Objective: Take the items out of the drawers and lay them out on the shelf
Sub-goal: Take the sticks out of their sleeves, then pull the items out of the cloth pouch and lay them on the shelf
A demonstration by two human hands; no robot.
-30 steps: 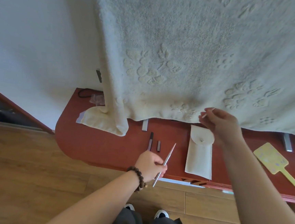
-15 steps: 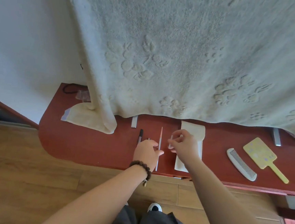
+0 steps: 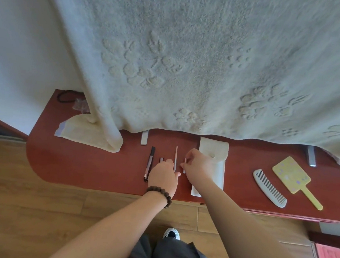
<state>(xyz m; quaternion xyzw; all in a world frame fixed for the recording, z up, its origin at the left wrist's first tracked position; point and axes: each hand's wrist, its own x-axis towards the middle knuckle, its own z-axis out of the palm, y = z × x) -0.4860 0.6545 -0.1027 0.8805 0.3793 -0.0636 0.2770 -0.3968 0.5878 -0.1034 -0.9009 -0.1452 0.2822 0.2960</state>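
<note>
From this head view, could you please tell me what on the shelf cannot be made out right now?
- Rear of the red shelf: draped over by the cream blanket.
- Small pale stick at the right hand: too small to identify; whether the fingers pinch it is unclear.
- Lower end of the thin metal file: behind the left hand, grip unclear.
- Black loop at the shelf's far left corner: partly behind the blanket.

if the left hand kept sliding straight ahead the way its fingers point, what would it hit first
Probably the thin metal file beside the left hand, though it may pass alongside; beyond that the hanging blanket's edge. Depth is hard to judge.
</note>
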